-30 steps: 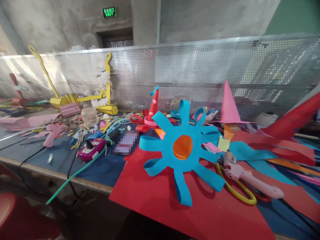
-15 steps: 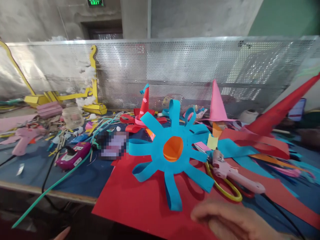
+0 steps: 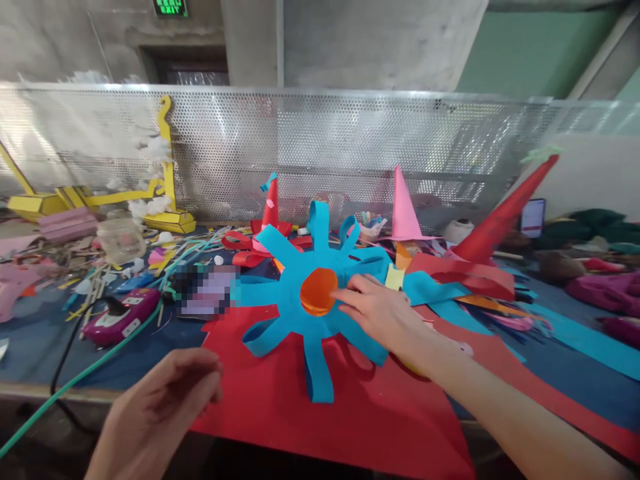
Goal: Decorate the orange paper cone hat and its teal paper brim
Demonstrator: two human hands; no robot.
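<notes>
A blue paper flower (image 3: 293, 303) with looped strip petals and an orange centre (image 3: 317, 292) lies on a red paper sheet (image 3: 350, 413). My right hand (image 3: 383, 312) reaches over it, fingers extended, fingertips touching the blue paper just right of the orange centre. My left hand (image 3: 165, 400) hovers near the red sheet's left corner at the table's front edge, fingers curled loosely, nothing visible in it.
A perforated metal screen (image 3: 320, 153) backs the table. Paper cones, red (image 3: 493, 223) and pink (image 3: 403, 207), stand behind the flower. A magenta device (image 3: 123, 317) with black cord, a green cord (image 3: 80, 377), a jar (image 3: 120, 240) and paper scraps crowd the left.
Both hands have come into view. My right hand moved up from the bottom edge onto the flower, covering the glue gun. The camera has panned right.
</notes>
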